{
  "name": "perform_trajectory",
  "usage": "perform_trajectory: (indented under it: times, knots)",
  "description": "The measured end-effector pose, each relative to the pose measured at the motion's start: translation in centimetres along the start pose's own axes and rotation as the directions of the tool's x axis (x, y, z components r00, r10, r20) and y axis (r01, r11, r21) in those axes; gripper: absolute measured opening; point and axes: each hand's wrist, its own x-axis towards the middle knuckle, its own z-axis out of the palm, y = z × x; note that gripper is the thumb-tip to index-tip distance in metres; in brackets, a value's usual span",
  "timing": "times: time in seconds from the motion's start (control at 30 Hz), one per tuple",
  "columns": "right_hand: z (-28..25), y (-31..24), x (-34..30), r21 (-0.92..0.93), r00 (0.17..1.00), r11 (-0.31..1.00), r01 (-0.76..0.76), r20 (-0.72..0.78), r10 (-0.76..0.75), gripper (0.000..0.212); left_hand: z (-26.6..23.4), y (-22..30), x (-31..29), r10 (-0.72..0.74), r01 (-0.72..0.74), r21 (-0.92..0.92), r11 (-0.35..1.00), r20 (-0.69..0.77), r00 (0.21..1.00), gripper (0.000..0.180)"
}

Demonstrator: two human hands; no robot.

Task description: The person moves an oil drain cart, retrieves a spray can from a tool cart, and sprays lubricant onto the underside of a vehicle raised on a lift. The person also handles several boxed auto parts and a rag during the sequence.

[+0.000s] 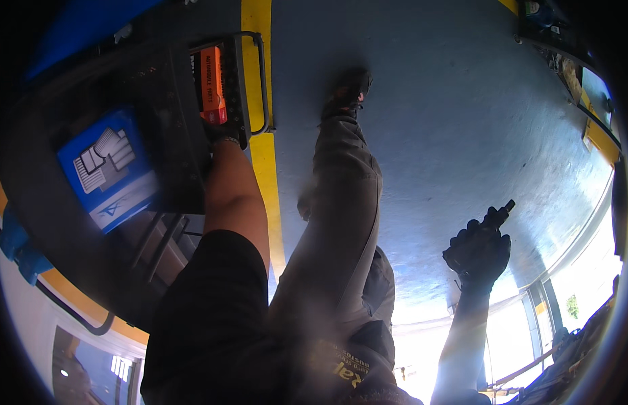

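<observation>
My left arm reaches into a compartment of a dark metal tool cart. My left hand [217,129] is in a dark glove at the near end of an orange-red cardboard box [211,84]. Shadow and the cart's edge hide its fingers, so whether it grips the box does not show. Off to the right, over the floor, my right hand [481,251] wears a black glove, its fingers wrapped round a short dark rod-shaped tool [508,206]. Only the tool's tip sticks out past the fingers; its exact kind does not show.
The dark cart [172,121] fills the left side, with a metal handle [263,81] and a blue picture label [110,169]. A yellow stripe [263,175] runs along the blue-grey floor [435,121]. Equipment with a yellow part [601,142] stands at the right edge.
</observation>
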Motion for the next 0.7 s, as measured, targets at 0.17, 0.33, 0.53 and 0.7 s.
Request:
perform_trajectory:
  times: [0.17,0.33,0.53,0.7]
  knots:
    - [0.2,1.0,-3.3,0.022,0.995,1.000,0.012,-0.101,-0.010,0.046,0.1,-0.1,-2.3,-0.052,0.053,-0.033,0.998,0.048,0.998,0.055]
    - [2.3,2.8,-8.9,-0.192,0.996,0.980,-0.042,-0.089,0.025,0.038,1.2,-0.9,-8.1,-0.115,0.119,-0.035,0.992,0.086,0.990,0.057]
    - [5.9,3.0,-13.3,-0.253,0.987,0.957,0.145,-0.029,-0.157,0.046,2.7,-5.8,-24.1,-0.315,0.335,-0.072,0.939,0.204,0.927,0.065]
    - [8.7,-2.0,-18.5,0.175,0.969,0.975,0.138,0.179,-0.169,0.035,10.6,-4.5,-31.2,-0.639,0.539,0.351,0.765,0.312,0.704,0.059]
